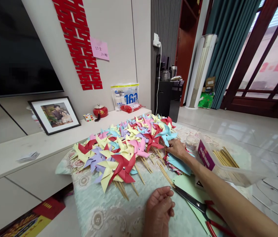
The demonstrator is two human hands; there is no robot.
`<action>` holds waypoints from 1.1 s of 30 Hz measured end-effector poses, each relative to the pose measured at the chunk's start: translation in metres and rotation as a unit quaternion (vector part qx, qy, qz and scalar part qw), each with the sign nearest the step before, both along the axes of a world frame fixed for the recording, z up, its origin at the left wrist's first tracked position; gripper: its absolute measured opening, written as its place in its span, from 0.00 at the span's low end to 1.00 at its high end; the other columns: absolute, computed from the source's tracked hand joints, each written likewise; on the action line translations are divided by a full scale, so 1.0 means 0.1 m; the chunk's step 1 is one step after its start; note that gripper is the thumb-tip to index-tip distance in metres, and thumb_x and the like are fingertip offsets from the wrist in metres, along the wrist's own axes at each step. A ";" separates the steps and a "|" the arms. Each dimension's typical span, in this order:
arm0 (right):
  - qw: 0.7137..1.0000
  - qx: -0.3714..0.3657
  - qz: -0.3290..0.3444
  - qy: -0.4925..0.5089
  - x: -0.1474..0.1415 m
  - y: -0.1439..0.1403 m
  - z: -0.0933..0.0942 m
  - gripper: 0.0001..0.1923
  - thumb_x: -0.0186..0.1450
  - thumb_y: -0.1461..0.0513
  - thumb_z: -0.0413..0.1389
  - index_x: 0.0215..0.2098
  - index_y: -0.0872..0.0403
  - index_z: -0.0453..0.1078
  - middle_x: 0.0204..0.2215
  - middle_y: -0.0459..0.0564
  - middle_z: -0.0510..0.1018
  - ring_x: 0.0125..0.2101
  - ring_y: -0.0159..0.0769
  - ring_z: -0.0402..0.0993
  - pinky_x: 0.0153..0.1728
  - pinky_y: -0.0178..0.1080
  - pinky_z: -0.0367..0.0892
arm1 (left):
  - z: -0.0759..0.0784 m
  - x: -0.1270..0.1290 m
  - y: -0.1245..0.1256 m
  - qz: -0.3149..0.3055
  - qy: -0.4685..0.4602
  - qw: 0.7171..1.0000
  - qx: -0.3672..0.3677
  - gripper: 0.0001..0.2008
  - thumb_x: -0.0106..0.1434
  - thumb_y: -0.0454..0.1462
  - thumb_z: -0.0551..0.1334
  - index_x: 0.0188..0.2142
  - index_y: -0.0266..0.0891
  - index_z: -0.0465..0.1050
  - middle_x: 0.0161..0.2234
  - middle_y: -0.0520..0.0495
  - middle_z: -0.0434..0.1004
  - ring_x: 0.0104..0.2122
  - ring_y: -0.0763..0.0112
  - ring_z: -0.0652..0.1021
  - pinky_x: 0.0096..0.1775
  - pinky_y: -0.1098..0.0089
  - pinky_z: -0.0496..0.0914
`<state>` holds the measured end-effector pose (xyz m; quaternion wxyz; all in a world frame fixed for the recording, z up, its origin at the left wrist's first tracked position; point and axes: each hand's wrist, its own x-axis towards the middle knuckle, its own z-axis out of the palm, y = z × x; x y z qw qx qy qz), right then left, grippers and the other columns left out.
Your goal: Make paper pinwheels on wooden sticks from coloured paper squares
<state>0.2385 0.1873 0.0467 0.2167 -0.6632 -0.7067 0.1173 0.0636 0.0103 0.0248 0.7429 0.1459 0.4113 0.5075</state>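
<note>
My left hand (160, 207) rests at the near side of the cloth-covered table with its fingers curled in, nothing visible in them. Reaching across, my right hand (177, 149) has its fingers closed at the lower edge of a light-blue pinwheel (166, 134); its fingertips are partly hidden. Many paper pinwheels in red, yellow, purple and pink, such as a red one (124, 168), lie heaped to the left, their sticks pointing toward me. Below my right hand is a stack of blue paper squares (179, 163). Scissors (198, 205) with red handles lie under my right forearm on green paper (185, 184).
A clear plastic box (249, 164) holding wooden sticks (225, 157) stands at the right, with a small round clear container (192, 142) beside it. Along the wall, a white cabinet (62, 144) carries a framed photo (55, 115), a red pot (100, 111) and a plastic bag (125, 95).
</note>
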 end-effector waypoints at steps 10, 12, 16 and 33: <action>0.990 -0.044 0.012 -0.137 -0.02 -0.05 0.19 0.15 0.70 0.56 0.58 0.51 0.56 0.71 0.50 0.52 0.76 0.46 0.42 0.76 0.46 0.49 0.73 | 0.01 0.00 -0.01 0.001 -0.004 1.000 -0.002 0.20 0.31 0.35 0.75 0.28 0.33 0.79 0.27 0.48 0.79 0.20 0.75 0.73 0.23 0.74 0.60; 0.987 -0.047 0.024 -0.153 -0.02 -0.05 0.24 0.15 0.70 0.56 0.58 0.51 0.56 0.72 0.49 0.52 0.77 0.45 0.42 0.76 0.46 0.49 0.74 | 0.02 0.00 -0.01 -0.001 -0.003 1.000 -0.002 0.19 0.32 0.35 0.75 0.28 0.34 0.79 0.27 0.48 0.79 0.20 0.75 0.73 0.23 0.73 0.60; 0.981 -0.048 0.044 -0.181 -0.01 -0.05 0.32 0.15 0.70 0.55 0.58 0.51 0.56 0.71 0.49 0.52 0.77 0.46 0.43 0.76 0.47 0.50 0.73 | 0.03 -0.01 -0.01 -0.004 -0.003 1.000 -0.001 0.19 0.32 0.34 0.74 0.28 0.33 0.79 0.27 0.47 0.79 0.21 0.75 0.73 0.23 0.73 0.60; 0.986 -0.040 0.062 -0.152 -0.05 0.03 0.38 0.17 0.70 0.57 0.58 0.54 0.55 0.70 0.53 0.53 0.75 0.49 0.44 0.75 0.48 0.51 0.73 | 0.01 0.02 -0.01 -0.006 -0.001 1.000 0.004 0.18 0.33 0.35 0.74 0.28 0.34 0.79 0.27 0.47 0.79 0.21 0.75 0.73 0.23 0.73 0.60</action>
